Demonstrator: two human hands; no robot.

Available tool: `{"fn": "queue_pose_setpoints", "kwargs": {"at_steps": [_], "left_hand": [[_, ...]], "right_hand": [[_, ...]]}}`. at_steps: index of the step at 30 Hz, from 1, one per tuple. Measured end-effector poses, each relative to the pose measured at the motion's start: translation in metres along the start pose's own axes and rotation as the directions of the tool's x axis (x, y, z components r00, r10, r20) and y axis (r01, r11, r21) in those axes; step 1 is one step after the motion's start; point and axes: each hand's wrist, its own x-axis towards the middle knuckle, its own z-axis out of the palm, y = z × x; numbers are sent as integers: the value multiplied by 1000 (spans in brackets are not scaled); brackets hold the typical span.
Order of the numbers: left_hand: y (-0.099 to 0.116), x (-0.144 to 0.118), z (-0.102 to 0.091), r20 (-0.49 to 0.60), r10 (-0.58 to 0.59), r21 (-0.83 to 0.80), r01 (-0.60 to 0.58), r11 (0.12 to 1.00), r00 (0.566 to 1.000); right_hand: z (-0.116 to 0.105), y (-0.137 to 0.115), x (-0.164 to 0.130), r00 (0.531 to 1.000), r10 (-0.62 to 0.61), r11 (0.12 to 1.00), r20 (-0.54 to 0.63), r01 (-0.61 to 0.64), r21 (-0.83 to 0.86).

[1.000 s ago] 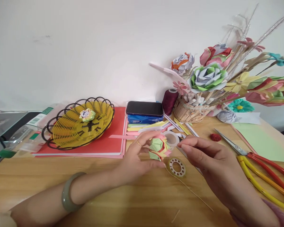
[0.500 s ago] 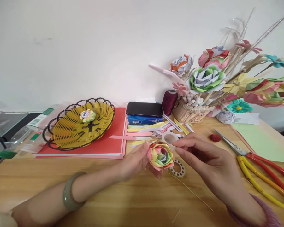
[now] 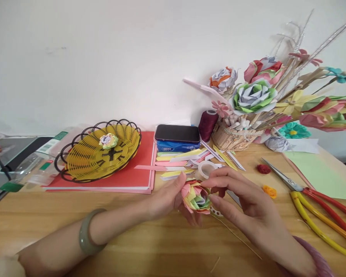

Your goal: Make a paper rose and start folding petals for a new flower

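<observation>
Left hand (image 3: 168, 198) pinches the paper rose (image 3: 196, 197) from its side, right hand (image 3: 242, 200) closes fingertips on its far edge; the rose sits just above the wooden table (image 3: 150, 246), beside the tape roll (image 3: 206, 168).

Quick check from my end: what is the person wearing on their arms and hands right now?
Both forearms are bare. The left wrist carries a thick, smooth, pale grey-green bangle. At the right arm's lower edge a bit of purple-pink sleeve shows. The left hand and right hand wear no gloves; no ring is visible in this frame.
</observation>
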Motion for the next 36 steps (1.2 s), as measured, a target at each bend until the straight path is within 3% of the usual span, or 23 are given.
{"fn": "queue_pose_setpoints", "kwargs": {"at_steps": [6, 10, 14, 19, 23, 29, 33, 36], "left_hand": [[2, -1, -2, -121, 197, 7, -198, 980, 973], [5, 0, -1, -138, 319, 159, -297, 941, 937], [4, 1, -3, -117, 477, 305, -426, 852, 871], [1, 2, -5, -89, 562, 344, -504, 792, 823], [0, 2, -6, -107, 595, 426, -504, 751, 796], [0, -3, -4, -120, 630, 598, -451, 663, 767], [2, -6, 0, -96, 637, 663, -428, 614, 765], [3, -7, 1, -60, 666, 728, -424, 539, 743]], "right_hand": [[-1, -3, -1, 991, 54, 998, -119, -55, -7], [2, -4, -2, 992, 102, 994, -79, -104, -23], [4, -3, 1, 982, 187, 982, -33, -189, -33], [1, -3, 7, 949, 315, 947, 21, -316, 61], [-1, -6, 8, 920, 390, 910, 40, -392, 134], [-4, -5, 7, 919, 367, 902, 143, -389, 188], [1, -1, 8, 947, 312, 945, 74, -317, 78], [9, 1, 4, 984, 173, 978, -42, -176, -112]]}}
